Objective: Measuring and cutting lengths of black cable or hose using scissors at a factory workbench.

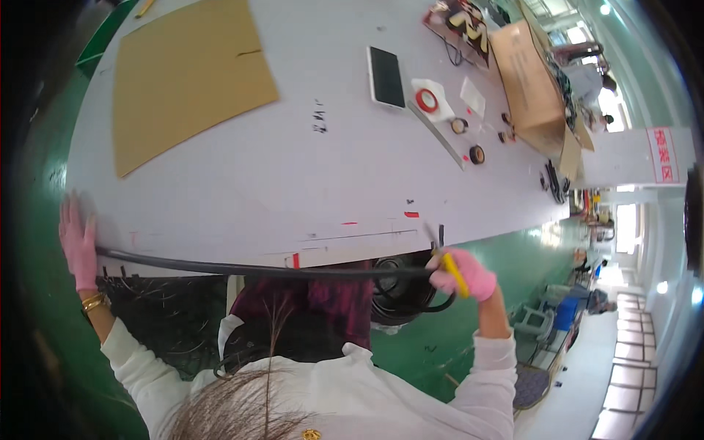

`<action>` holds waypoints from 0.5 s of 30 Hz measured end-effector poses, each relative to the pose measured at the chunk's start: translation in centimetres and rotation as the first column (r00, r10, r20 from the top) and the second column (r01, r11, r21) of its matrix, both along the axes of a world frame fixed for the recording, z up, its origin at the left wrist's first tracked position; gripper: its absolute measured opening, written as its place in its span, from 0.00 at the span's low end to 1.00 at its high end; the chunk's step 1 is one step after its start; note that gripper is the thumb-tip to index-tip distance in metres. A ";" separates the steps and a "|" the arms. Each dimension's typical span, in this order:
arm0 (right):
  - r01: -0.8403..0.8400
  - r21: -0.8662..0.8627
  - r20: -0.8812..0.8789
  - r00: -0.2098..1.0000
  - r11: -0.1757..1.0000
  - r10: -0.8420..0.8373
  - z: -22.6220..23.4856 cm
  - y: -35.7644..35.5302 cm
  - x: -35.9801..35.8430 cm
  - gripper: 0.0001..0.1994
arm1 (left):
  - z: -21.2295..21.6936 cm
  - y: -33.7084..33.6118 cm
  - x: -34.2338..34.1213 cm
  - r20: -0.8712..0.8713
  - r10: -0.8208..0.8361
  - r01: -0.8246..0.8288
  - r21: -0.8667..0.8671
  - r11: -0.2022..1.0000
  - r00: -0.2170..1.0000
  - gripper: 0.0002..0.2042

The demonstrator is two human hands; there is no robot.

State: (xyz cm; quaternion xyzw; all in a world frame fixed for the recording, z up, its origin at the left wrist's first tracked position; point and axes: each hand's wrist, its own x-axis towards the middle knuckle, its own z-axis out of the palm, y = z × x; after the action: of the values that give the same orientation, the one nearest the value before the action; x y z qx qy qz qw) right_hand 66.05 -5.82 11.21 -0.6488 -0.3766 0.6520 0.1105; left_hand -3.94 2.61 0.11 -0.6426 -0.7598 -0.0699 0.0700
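A long black tube is stretched along the near edge of the white table. My left hand, in a pink glove, holds the tube's left end against the table corner with its fingers pointing up. My right hand, also in a pink glove, grips a yellow-handled cutting tool at the tube's right end, next to red marks on the table edge. From there the tube runs down into a black coil below the table.
On the table lie a brown cardboard sheet, a phone, a red tape roll, a metal ruler, small tape rolls and an open cardboard box. Other people sit far right on the green floor.
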 end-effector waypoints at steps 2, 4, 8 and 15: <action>0.000 0.061 0.015 1.000 0.998 0.000 -0.2 1.3 2.1 0.11 | -0.9 0.4 -0.5 -0.024 -0.039 0.038 -0.008 0.999 0.999 0.28; -0.009 0.118 0.033 0.999 0.993 0.005 -0.8 3.0 2.9 0.12 | -1.4 0.4 -0.7 -0.047 -0.070 0.069 -0.019 0.997 0.996 0.27; -0.310 0.065 0.405 0.877 0.948 0.259 -3.1 5.1 2.2 0.14 | -1.8 0.3 -1.2 -0.067 -0.088 0.086 -0.028 0.996 0.994 0.26; -0.459 0.145 0.607 0.741 0.876 0.288 -5.1 5.1 2.8 0.16 | -1.0 0.3 -1.2 -0.085 -0.109 0.105 -0.047 0.993 0.990 0.26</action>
State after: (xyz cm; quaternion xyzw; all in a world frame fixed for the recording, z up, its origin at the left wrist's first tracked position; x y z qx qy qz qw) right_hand 68.85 -0.71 6.11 -0.6997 -0.6054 0.3761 -0.0490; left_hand -5.19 2.86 -0.92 -0.6862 -0.7218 -0.0290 0.0857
